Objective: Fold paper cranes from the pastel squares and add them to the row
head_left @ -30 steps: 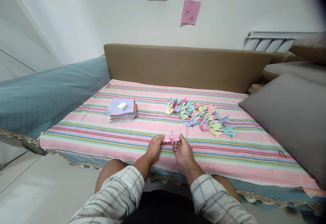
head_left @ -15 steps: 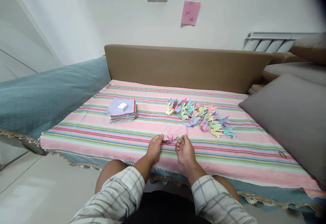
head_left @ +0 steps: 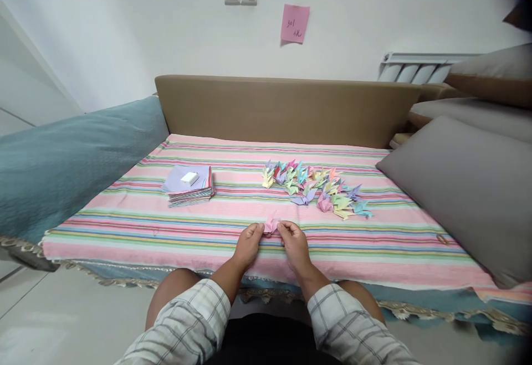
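A small pink origami crane (head_left: pixel 271 224) is pinched between my two hands, just above the striped cloth (head_left: pixel 137 243). My left hand (head_left: pixel 248 241) grips its left side with thumb and fingers. On the other side, my right hand (head_left: pixel 294 238) has closed its thumb and forefinger on the right part of the paper. Past my hands lies a cluster of folded paper cranes (head_left: pixel 324 188) in many colours. To the left sits a stack of square paper sheets (head_left: pixel 191 194), with a small white block (head_left: pixel 190 178) on top.
A brown backrest (head_left: pixel 282 110) runs behind the cloth. Grey cushions (head_left: pixel 461 188) lean at the right, with a small brownish loop (head_left: pixel 442 238) near them. A teal-covered armrest (head_left: pixel 83 160) borders the left. A pink note (head_left: pixel 295 24) is stuck on the wall.
My right hand was apart from the pink crane and has moved in to pinch its right side. The crane has turned in my fingers. The view has shifted slightly to the right.
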`<act>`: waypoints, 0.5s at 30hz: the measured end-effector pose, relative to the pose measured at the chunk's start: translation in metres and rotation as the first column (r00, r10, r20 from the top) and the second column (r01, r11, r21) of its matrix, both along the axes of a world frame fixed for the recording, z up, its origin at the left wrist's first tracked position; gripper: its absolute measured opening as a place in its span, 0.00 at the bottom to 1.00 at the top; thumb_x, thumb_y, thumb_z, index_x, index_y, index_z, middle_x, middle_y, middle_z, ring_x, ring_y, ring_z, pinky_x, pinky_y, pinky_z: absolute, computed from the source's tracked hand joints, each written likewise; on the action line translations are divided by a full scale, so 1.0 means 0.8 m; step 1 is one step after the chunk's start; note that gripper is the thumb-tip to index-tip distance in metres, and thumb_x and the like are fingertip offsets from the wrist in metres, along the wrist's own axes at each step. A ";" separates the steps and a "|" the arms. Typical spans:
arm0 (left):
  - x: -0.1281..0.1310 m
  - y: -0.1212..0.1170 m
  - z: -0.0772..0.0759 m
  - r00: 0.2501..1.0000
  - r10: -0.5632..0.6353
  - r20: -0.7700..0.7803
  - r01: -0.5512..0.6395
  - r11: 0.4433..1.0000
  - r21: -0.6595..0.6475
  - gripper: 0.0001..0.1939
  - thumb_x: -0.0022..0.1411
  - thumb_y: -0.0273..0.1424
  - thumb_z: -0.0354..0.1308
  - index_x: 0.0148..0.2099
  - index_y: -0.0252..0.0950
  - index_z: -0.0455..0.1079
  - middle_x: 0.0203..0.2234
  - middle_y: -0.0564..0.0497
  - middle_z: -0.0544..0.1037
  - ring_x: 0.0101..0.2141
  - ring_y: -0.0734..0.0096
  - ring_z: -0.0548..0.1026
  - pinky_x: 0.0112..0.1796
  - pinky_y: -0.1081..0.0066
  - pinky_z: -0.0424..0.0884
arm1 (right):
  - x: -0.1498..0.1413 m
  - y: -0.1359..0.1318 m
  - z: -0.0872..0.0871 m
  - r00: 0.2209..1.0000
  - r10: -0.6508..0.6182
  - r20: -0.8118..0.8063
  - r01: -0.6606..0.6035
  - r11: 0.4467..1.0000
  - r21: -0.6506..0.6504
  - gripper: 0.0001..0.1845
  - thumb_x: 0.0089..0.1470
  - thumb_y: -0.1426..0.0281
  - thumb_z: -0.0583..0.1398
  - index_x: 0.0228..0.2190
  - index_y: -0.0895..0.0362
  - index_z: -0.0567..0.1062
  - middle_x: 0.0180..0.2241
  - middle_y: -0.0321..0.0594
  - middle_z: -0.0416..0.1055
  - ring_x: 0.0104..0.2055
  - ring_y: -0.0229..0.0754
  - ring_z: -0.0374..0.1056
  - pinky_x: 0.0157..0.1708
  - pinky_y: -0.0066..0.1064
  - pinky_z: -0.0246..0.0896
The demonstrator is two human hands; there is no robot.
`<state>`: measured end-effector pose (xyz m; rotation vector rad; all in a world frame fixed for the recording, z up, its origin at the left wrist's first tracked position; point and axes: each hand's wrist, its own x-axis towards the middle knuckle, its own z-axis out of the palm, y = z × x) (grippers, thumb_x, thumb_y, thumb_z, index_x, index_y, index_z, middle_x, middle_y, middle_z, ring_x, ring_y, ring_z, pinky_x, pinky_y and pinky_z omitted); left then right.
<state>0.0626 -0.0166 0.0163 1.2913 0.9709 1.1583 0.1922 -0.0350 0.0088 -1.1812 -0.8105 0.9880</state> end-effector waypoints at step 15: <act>-0.002 0.002 -0.006 0.998 -0.014 0.059 0.015 1.000 -0.003 0.21 0.59 0.49 0.50 0.28 0.36 0.67 0.25 0.50 0.74 0.32 0.67 0.72 0.41 0.68 0.66 | 0.057 0.020 0.016 0.983 -0.183 0.012 0.183 0.983 -0.015 0.20 0.39 0.54 0.64 0.30 0.57 0.74 0.19 0.32 0.68 0.21 0.35 0.60 0.19 0.25 0.54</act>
